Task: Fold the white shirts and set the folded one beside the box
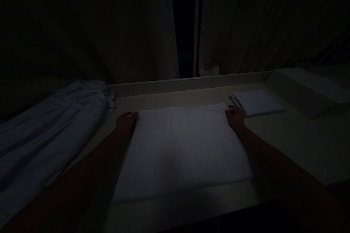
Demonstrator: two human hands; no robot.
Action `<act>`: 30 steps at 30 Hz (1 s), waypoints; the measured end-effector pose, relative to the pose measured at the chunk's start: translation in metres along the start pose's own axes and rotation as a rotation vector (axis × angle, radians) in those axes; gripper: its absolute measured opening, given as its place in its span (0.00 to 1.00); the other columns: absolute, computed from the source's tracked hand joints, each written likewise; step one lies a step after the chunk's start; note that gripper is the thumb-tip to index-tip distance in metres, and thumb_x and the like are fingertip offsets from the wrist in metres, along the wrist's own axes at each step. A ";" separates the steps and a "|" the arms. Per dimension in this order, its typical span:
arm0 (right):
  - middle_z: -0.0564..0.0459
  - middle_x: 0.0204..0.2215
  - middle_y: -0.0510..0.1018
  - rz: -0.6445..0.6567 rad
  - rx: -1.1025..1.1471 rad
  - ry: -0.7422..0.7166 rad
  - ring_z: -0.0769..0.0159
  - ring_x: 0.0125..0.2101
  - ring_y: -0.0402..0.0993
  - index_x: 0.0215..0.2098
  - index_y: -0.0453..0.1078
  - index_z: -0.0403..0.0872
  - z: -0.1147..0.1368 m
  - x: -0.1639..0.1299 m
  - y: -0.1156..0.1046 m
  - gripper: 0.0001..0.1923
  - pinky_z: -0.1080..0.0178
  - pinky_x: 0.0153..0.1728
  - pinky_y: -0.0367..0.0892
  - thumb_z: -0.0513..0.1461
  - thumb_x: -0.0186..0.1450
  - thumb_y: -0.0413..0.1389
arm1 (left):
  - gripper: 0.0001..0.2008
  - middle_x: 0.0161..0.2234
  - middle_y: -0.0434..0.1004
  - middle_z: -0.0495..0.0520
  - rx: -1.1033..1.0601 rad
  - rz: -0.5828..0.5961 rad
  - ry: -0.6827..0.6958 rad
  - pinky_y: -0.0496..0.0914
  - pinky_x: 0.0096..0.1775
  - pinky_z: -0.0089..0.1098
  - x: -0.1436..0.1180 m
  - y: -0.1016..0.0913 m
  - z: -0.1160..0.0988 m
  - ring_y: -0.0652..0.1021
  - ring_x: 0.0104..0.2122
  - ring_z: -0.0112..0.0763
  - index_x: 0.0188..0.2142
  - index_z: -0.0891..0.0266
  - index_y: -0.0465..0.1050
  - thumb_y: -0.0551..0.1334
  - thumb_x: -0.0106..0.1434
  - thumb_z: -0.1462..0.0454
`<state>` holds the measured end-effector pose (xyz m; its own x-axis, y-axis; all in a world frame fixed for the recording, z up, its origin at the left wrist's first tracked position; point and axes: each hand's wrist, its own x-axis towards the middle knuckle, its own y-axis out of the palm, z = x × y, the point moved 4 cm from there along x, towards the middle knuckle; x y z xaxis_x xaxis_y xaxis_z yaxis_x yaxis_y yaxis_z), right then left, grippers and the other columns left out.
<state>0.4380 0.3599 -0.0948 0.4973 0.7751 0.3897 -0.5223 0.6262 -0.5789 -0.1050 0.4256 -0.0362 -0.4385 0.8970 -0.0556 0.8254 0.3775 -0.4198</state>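
Observation:
A white cloth point(183, 145), perhaps a towel, lies spread flat on the light tabletop point(175, 98) in front of me. My left hand point(126, 122) is at its far left corner, with thumb and fingers pinching the edge. At the far right corner my right hand point(234, 117) grips the cloth in the same way. Just beyond that hand rests a folded white cloth point(257, 102). The scene is very dark, so the fingertips and fabric details are hard to make out.
A heap of crumpled white fabric point(62, 113) covers the left side. At the right stands a pale box-like block point(303, 87). A low raised ledge point(191, 82) runs along the back, with dark curtains point(123, 25) behind it and a narrow gap between them.

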 end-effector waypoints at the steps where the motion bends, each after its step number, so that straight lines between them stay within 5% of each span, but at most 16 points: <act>1: 0.44 0.32 0.79 0.010 0.000 0.009 0.59 0.33 0.75 0.47 0.72 0.41 0.000 0.000 -0.001 0.22 0.56 0.39 0.67 0.44 0.57 0.55 | 0.21 0.32 0.76 0.55 0.001 -0.007 -0.008 0.72 0.32 0.33 -0.008 -0.008 0.004 0.76 0.28 0.31 0.47 0.67 0.69 0.65 0.54 0.61; 7: 0.39 0.39 0.78 0.084 -0.119 0.034 0.53 0.39 0.74 0.48 0.70 0.41 0.020 0.004 -0.010 0.23 0.51 0.43 0.66 0.44 0.57 0.55 | 0.25 0.36 0.77 0.55 0.159 0.000 -0.042 0.72 0.33 0.34 -0.110 -0.068 0.044 0.78 0.33 0.36 0.48 0.62 0.68 0.66 0.53 0.53; 11: 0.36 0.52 0.72 0.072 -0.222 -0.232 0.49 0.53 0.66 0.55 0.66 0.41 0.090 -0.029 0.002 0.25 0.46 0.55 0.58 0.43 0.62 0.52 | 0.27 0.42 0.78 0.59 0.246 0.091 -0.018 0.72 0.40 0.38 -0.180 -0.087 0.080 0.79 0.40 0.43 0.48 0.62 0.68 0.62 0.56 0.46; 13: 0.40 0.53 0.72 0.262 -0.183 -0.421 0.53 0.54 0.66 0.55 0.67 0.43 0.139 -0.074 0.025 0.23 0.49 0.56 0.58 0.42 0.64 0.49 | 0.27 0.45 0.76 0.61 0.262 0.060 0.044 0.72 0.44 0.39 -0.201 -0.092 0.093 0.78 0.44 0.44 0.47 0.63 0.69 0.60 0.57 0.46; 17: 0.44 0.61 0.64 0.632 -0.125 -0.764 0.54 0.62 0.57 0.61 0.62 0.45 0.232 -0.206 0.067 0.24 0.46 0.62 0.50 0.46 0.70 0.44 | 0.23 0.41 0.76 0.63 0.466 -0.064 0.212 0.68 0.48 0.42 -0.217 -0.101 0.103 0.76 0.42 0.45 0.40 0.65 0.73 0.56 0.60 0.47; 22: 0.47 0.65 0.59 0.838 -0.050 -0.950 0.58 0.66 0.49 0.65 0.56 0.46 0.294 -0.328 0.082 0.27 0.48 0.66 0.44 0.47 0.72 0.39 | 0.14 0.35 0.78 0.60 0.642 0.102 0.274 0.66 0.43 0.38 -0.219 -0.108 0.100 0.76 0.39 0.41 0.32 0.60 0.74 0.52 0.65 0.58; 25: 0.47 0.65 0.58 0.883 -0.062 -0.966 0.57 0.66 0.48 0.66 0.56 0.46 0.303 -0.344 0.090 0.27 0.48 0.66 0.44 0.48 0.73 0.38 | 0.12 0.35 0.78 0.58 0.718 0.173 0.304 0.65 0.41 0.36 -0.220 -0.110 0.097 0.76 0.38 0.39 0.32 0.60 0.75 0.52 0.64 0.63; 30: 0.45 0.65 0.58 0.925 -0.185 -0.954 0.54 0.65 0.49 0.65 0.56 0.46 0.306 -0.315 0.120 0.29 0.45 0.64 0.46 0.50 0.72 0.39 | 0.16 0.33 0.77 0.59 0.851 0.160 0.408 0.63 0.40 0.37 -0.222 -0.107 0.091 0.74 0.36 0.39 0.31 0.62 0.74 0.48 0.66 0.66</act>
<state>0.0066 0.2170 -0.0679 -0.6986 0.7077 0.1052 -0.2635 -0.1178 -0.9574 -0.1283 0.1650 -0.0614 -0.0528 0.9952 0.0827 0.2589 0.0937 -0.9613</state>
